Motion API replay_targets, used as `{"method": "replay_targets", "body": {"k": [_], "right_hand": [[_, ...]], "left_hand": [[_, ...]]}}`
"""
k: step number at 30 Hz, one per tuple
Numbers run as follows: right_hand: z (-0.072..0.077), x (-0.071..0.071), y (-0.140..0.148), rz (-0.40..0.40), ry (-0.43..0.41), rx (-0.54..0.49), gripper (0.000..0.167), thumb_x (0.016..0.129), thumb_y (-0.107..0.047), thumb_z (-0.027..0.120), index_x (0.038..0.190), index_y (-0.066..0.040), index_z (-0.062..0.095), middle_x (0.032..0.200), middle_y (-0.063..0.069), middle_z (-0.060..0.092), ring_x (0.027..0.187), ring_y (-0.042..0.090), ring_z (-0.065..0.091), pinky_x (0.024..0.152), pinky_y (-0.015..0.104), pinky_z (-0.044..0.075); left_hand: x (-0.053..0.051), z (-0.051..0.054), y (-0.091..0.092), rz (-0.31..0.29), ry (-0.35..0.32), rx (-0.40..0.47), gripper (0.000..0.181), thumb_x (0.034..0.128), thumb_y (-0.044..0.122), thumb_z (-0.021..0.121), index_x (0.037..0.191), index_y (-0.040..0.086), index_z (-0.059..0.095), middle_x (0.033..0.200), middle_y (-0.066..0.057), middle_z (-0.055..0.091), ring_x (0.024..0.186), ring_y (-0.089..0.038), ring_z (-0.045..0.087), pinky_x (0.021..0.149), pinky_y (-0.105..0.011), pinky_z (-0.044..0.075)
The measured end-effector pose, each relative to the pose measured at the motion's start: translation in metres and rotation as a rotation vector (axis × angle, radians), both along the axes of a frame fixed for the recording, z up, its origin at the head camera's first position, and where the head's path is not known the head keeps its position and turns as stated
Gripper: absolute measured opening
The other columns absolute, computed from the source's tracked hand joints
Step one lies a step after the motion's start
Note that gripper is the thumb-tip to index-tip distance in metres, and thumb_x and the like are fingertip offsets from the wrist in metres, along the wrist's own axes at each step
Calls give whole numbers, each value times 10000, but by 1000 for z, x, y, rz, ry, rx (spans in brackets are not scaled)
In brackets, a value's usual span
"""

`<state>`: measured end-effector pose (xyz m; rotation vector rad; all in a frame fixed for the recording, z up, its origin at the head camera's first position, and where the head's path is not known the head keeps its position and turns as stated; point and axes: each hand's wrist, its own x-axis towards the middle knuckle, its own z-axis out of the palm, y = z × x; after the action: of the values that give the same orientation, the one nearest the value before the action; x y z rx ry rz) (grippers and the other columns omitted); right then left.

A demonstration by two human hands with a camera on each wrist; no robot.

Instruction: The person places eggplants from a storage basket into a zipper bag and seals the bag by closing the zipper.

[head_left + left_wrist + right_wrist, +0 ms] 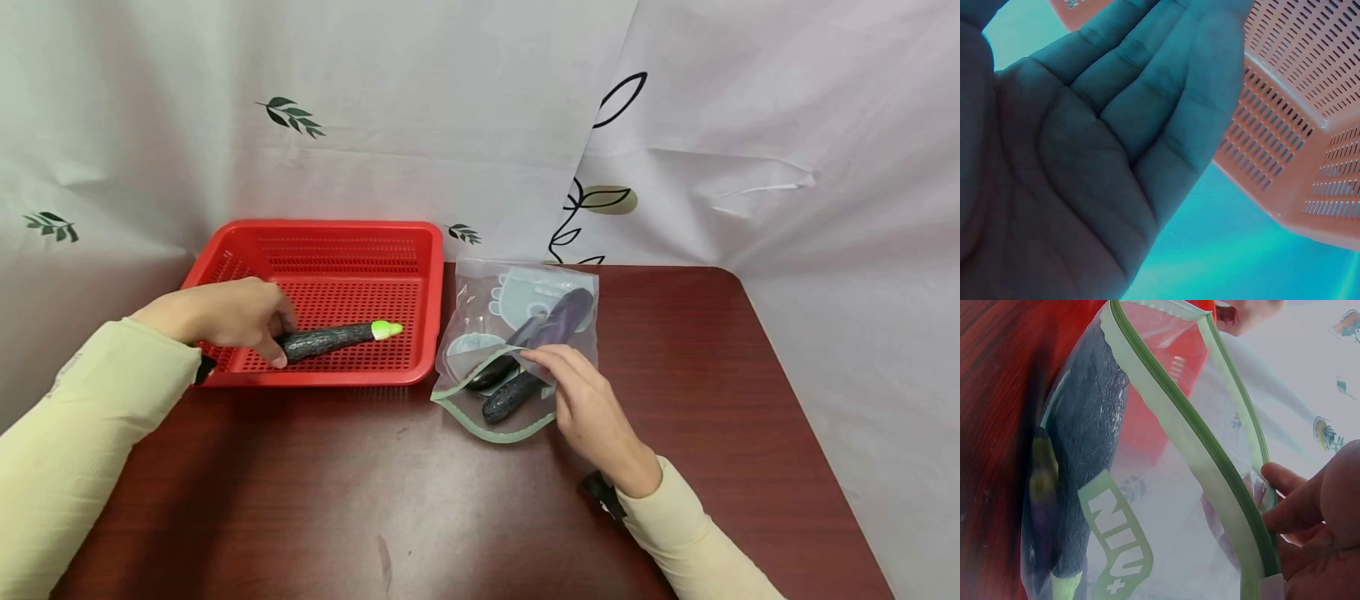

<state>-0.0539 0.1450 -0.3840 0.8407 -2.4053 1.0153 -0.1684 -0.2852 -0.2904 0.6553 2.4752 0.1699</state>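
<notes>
In the red basket lies a dark, rough-skinned zucchini with a bright green stem end. My left hand reaches over the basket's near-left side, thumb and fingers around the zucchini's left end. The left wrist view shows the palm and long fingers, fingertips cut off. Right of the basket lies a clear zip bag with a green rim, its mouth spread. Inside are a purple eggplant, a glossy dark eggplant and another zucchini. My right hand pinches the bag's rim at its right side.
A dark red wooden table carries the basket and bag. Behind it hangs a white cloth with leaf prints, close to the basket's back edge. Another cloth wall stands along the right side.
</notes>
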Motion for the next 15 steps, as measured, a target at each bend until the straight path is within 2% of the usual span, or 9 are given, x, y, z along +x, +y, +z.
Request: {"method": "replay_targets", "body": {"k": [7, 15], "right_hand": [[-2, 1, 0, 0, 3, -5, 462, 895, 205, 468, 1252, -22, 653, 1192, 91, 643, 1106, 224, 593, 958, 271, 459], [-3, 1, -1, 8, 9, -8, 455, 900, 198, 467, 1254, -20, 652, 1191, 94, 642, 1088, 218, 596, 952, 261, 460]], "left_hand": [[8, 2, -1, -7, 30, 26, 515, 689, 345, 917, 1052, 30, 732, 875, 13, 691, 781, -144, 616, 703, -404, 544], [21, 7, 5, 13, 61, 37, 458, 718, 322, 900, 1065, 67, 742, 807, 42, 645, 735, -134, 561, 661, -336, 479]]}}
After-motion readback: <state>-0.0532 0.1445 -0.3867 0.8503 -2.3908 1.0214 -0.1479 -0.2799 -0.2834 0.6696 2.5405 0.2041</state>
